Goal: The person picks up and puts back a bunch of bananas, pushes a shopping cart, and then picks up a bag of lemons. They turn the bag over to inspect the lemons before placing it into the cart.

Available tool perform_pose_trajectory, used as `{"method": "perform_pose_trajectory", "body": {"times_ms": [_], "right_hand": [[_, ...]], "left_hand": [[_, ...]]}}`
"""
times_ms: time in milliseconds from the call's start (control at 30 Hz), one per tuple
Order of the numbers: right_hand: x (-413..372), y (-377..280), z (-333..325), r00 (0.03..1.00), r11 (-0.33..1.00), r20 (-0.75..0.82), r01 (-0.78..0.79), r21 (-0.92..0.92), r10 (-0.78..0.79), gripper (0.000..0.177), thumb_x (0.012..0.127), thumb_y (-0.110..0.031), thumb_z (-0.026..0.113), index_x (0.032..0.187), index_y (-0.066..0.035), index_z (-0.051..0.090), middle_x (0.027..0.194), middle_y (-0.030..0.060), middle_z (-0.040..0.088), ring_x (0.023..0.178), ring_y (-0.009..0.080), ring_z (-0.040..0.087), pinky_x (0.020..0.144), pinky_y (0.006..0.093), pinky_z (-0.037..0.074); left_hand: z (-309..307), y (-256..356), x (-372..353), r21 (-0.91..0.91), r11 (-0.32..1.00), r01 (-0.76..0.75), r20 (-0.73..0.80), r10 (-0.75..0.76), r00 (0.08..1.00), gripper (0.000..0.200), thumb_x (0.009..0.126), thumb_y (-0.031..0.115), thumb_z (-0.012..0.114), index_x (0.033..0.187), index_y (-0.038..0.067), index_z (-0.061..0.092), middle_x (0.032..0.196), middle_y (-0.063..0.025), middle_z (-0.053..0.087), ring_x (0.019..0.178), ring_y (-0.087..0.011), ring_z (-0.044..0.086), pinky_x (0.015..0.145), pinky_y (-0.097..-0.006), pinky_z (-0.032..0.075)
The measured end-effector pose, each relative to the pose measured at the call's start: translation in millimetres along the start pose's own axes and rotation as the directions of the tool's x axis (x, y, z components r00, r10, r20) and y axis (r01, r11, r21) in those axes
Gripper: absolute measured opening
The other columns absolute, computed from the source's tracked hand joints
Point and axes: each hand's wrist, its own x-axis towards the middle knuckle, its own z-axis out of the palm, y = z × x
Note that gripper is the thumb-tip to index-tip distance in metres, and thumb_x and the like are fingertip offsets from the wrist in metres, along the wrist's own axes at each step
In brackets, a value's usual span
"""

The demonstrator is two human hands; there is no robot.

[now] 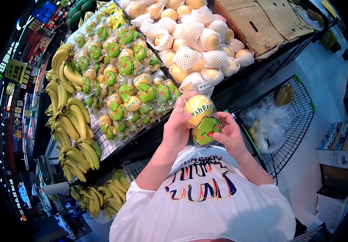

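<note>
In front of my chest I hold a bagged fruit (201,117) upright in both hands. It is a round yellow fruit in a clear plastic bag printed with "eshFruit" letters and a green smiling cartoon. My left hand (178,126) wraps the bag's left side near the top. On its right side my right hand (229,136) grips it, with the thumb against the cartoon print. Just beyond lies a pile of similar bagged fruits (126,64) on the stand. Above my hands are pale round fruits in white foam nets (190,34).
Bananas (75,119) line the stand's left edge, with more bananas (105,193) lower down. At right stands a black wire shopping cart (299,133) holding a clear plastic bag (273,125) and a spiky durian (284,94). Flattened cardboard (258,24) covers the stand's far right.
</note>
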Motion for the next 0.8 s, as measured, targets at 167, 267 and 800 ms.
{"method": "perform_pose_trajectory", "body": {"times_ms": [167, 267, 800], "right_hand": [[-0.2, -0.2, 1.0, 1.000, 1.000, 0.014, 0.000, 0.011, 0.000, 0.059, 0.084, -0.006, 0.074, 0.133, 0.000, 0.041, 0.126, 0.0103, 0.047, 0.117, 0.0176, 0.056, 0.101, 0.0317, 0.048], [-0.3, 0.1, 1.7, 1.000, 1.000, 0.012, -0.003, 0.013, 0.003, 0.060, 0.084, -0.005, 0.075, 0.133, 0.000, 0.041, 0.126, 0.0100, 0.047, 0.117, 0.0171, 0.057, 0.101, 0.0315, 0.048], [0.0, 15.0, -1.2, 0.998, 0.998, 0.015, -0.055, 0.043, 0.054, 0.056, 0.082, -0.004, 0.079, 0.126, -0.005, 0.044, 0.119, 0.0059, 0.047, 0.106, 0.0126, 0.058, 0.092, 0.0285, 0.051]], "left_hand": [[-0.7, -0.9, 1.0, 0.027, 1.000, 0.010, -0.021, -0.010, 1.000, 0.064, 0.082, 0.026, 0.053, 0.140, 0.002, 0.040, 0.133, -0.0152, 0.055, 0.120, -0.0262, 0.056, 0.103, -0.0366, 0.044], [-2.6, -1.5, 2.4, 0.025, 1.000, 0.014, -0.014, -0.013, 1.000, 0.064, 0.083, 0.027, 0.052, 0.140, 0.001, 0.040, 0.133, -0.0163, 0.055, 0.120, -0.0275, 0.057, 0.102, -0.0382, 0.046], [-6.8, -12.6, 1.3, 0.025, 0.999, 0.025, -0.106, -0.022, 0.994, 0.055, 0.086, 0.028, 0.051, 0.134, 0.003, 0.044, 0.127, -0.0160, 0.057, 0.114, -0.0271, 0.058, 0.101, -0.0394, 0.046]]}}
